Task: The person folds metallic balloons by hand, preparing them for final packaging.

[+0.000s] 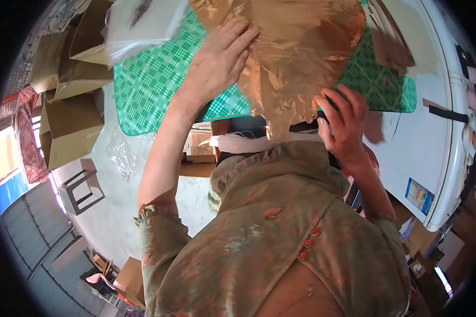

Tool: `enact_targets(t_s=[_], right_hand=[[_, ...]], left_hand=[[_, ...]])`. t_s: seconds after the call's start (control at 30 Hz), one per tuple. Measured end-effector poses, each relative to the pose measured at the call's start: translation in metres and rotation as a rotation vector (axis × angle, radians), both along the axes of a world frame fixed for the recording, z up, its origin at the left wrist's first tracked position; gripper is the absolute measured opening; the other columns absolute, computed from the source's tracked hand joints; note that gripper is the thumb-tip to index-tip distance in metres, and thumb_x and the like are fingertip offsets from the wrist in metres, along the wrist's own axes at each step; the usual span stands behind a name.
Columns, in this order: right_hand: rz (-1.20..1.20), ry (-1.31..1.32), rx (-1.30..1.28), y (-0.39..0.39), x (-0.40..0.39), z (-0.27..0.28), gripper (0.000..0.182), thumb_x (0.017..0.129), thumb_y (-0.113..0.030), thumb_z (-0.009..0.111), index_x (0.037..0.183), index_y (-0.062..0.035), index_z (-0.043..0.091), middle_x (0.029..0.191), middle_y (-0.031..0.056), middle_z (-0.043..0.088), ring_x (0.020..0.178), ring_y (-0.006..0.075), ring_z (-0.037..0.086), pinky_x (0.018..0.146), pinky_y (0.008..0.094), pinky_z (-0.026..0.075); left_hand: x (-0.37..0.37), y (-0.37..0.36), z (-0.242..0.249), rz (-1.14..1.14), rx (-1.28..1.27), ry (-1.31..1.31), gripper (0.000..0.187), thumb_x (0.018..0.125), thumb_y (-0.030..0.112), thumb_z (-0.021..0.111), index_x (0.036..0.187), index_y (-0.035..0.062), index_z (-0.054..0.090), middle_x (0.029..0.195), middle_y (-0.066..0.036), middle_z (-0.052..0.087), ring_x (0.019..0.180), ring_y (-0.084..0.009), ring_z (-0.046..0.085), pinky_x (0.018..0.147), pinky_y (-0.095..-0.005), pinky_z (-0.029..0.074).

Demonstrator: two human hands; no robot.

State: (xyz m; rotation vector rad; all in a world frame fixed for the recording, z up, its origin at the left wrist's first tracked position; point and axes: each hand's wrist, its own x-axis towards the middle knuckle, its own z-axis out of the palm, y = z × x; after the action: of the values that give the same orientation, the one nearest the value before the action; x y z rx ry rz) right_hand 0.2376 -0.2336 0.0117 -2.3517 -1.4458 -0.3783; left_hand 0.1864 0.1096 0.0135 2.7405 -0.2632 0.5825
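A shiny copper-brown plastic film (pixel 301 58) lies over a green checked mat (pixel 153 90). Its near end narrows, hangs over the mat's front edge and carries small round bead-like spots. My left hand (pixel 219 61) rests flat on the film's left side, fingers stretched out and pointing away from me. At the film's near right corner is my right hand (pixel 346 119), its fingers bent and apart. The index fingertip is right at the film's edge, with the thumb below it.
Clear plastic bags (pixel 143 29) are stacked at the mat's upper left. Open cardboard boxes (pixel 71 127) stand further left. Brown flat sheets (pixel 388 39) lie at the upper right, beside a white tabletop (pixel 407 142). White strands (pixel 248 142) hang just before my waist.
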Motion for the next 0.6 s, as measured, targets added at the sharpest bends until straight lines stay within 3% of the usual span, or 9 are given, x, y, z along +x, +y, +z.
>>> enact_targets(t_s=[0.37,0.6], right_hand=[[0.006,-0.02,-0.011,0.001,0.001,-0.001,0.046,0.088,-0.016,0.07,0.134,-0.0137,0.067,0.141,0.0097,0.06,0.138,0.0342,0.05,0.116,0.0553,0.036],[0.114,0.101,0.111,0.013,-0.009,0.008,0.057,0.078,-0.02,0.082,0.133,-0.0136,0.068,0.14,0.0107,0.06,0.14,0.0333,0.049,0.116,0.0561,0.035]], left_hand=[[0.001,0.0,-0.009,0.01,0.032,-0.029,0.045,0.107,0.02,0.06,0.152,0.0138,0.057,0.152,-0.016,0.058,0.143,-0.0355,0.053,0.123,-0.0496,0.041],[0.001,0.0,-0.008,0.004,0.024,-0.055,0.045,0.104,0.017,0.063,0.149,0.0127,0.061,0.151,-0.017,0.058,0.141,-0.0373,0.054,0.121,-0.0492,0.043]])
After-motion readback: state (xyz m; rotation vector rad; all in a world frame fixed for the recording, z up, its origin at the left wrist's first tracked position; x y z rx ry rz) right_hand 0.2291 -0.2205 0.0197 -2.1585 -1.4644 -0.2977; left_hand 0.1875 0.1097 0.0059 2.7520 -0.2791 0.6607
